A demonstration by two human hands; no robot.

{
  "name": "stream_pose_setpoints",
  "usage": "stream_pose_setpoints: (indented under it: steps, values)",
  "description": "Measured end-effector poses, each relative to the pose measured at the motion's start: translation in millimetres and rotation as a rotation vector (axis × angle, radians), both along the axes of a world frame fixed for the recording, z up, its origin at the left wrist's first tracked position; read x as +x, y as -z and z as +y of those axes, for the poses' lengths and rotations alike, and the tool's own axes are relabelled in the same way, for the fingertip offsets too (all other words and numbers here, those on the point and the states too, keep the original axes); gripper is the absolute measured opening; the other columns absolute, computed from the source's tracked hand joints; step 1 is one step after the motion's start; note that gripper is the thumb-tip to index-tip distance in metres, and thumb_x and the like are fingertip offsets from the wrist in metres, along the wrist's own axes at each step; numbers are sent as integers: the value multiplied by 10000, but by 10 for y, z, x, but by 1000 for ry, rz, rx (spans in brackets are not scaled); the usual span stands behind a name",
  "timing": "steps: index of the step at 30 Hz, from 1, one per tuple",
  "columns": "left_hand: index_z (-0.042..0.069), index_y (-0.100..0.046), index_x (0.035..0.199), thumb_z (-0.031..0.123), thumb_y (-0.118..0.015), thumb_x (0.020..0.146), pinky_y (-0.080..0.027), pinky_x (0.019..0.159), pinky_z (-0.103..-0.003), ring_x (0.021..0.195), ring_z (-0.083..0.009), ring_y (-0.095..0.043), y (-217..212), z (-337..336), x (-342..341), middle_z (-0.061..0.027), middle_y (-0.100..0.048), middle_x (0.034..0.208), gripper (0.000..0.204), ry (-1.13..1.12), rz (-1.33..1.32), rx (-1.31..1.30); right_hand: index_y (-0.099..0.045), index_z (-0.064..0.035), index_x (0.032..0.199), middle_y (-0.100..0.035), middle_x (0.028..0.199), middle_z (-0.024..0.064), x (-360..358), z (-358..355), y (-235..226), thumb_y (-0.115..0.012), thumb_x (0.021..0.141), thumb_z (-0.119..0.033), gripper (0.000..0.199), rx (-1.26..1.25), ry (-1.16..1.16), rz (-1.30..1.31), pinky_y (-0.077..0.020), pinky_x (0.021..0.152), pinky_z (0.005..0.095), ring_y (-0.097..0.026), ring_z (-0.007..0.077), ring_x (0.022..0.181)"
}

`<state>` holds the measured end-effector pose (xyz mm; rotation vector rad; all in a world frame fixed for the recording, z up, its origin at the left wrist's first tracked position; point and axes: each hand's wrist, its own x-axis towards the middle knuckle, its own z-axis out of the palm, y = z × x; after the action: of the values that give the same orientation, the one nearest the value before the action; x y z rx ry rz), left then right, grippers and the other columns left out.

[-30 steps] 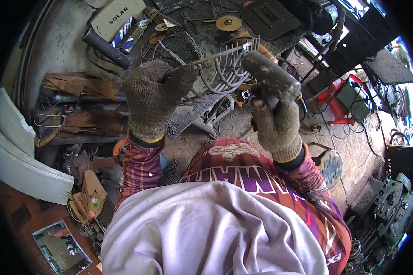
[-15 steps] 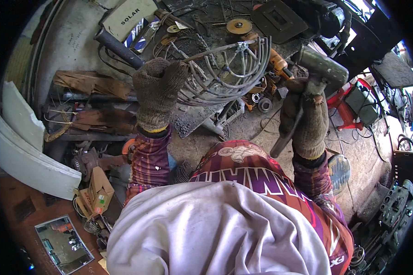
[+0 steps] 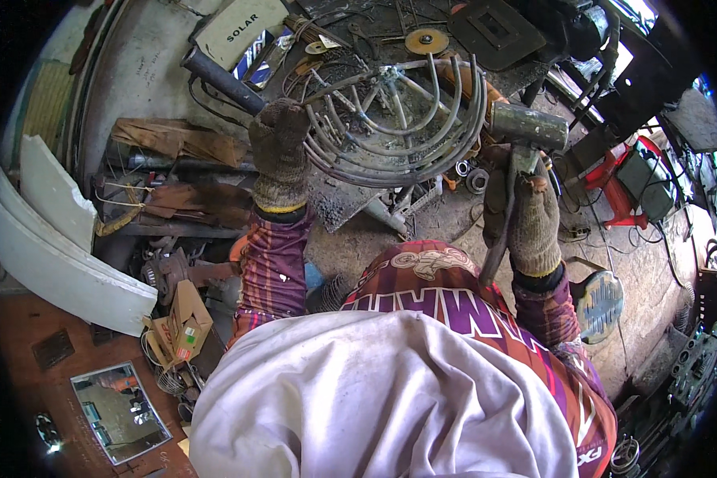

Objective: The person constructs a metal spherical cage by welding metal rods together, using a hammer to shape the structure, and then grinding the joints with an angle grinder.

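Note:
Both my hands wear dirty knitted work gloves. My left hand (image 3: 281, 143) is closed on the left end of a basket-like frame of bent metal rods (image 3: 390, 171), its curved bars tilted up over a dark, cluttered work surface. In my right hand (image 3: 526, 215) is a hammer (image 3: 530, 127), gripped by the handle. Its heavy cylindrical metal head sits above the fist, close to the right side of the rod frame. I cannot tell whether head and bars touch.
Behind the frame lie a grinding disc (image 3: 427, 41) and a dark flat plate with a window (image 3: 498, 33). A dark tube (image 3: 223, 80) and a labelled box (image 3: 239, 33) are at far left. Metal rings (image 3: 477, 181) lie below the frame; a red stand (image 3: 617, 185) is right.
The hammer has swung left toward the rod frame, its head now more level. The frame has tilted in my left hand, its right-hand bars turning more upright. The whole view has shifted slightly.

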<state>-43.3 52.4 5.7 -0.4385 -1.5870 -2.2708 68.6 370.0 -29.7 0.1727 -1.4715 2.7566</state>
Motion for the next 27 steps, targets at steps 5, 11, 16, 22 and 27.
stream_pose_setpoints:
  steps: [5,11,16,22,27]
  values:
    - [3,-687,927,216,-718,891,-525,633,-264,703,-114,-637,85,-22,-43,-52,-679,792,219,-159,58,-241,-437,-16,1384,-643,1153,89,35,-55,-61,-526,1011,-406,547,51,52,-33,-482,577,217,-592,84,764]
    - [7,-666,741,285,-776,844,-439,541,-290,584,-106,-553,-288,172,206,-24,-607,614,316,-341,115,-672,-420,15,1387,-622,973,58,65,-78,-414,-523,1021,-330,513,76,-167,-19,-467,558,226,-562,81,668]
    - [11,-656,772,298,-747,857,-447,561,-296,599,-130,-562,-410,238,343,-26,-608,644,313,-378,141,-891,-441,26,1354,-559,759,22,84,-246,-605,-468,1039,-350,490,185,-105,45,-408,487,201,-492,69,531]
    - [25,-635,729,235,-746,833,-436,528,-322,547,-167,-555,-469,213,383,-69,-566,608,260,-409,290,-1117,-491,15,1279,-518,664,10,51,-308,-701,-446,1046,-346,432,286,-201,-36,-370,422,224,-456,74,476]
    - [29,-626,719,237,-736,846,-438,521,-333,545,-166,-551,-474,163,435,-63,-570,614,267,-360,275,-1064,-514,2,1280,-599,805,64,82,-244,-753,-473,1007,-411,497,73,110,-15,-360,360,228,-469,101,443]
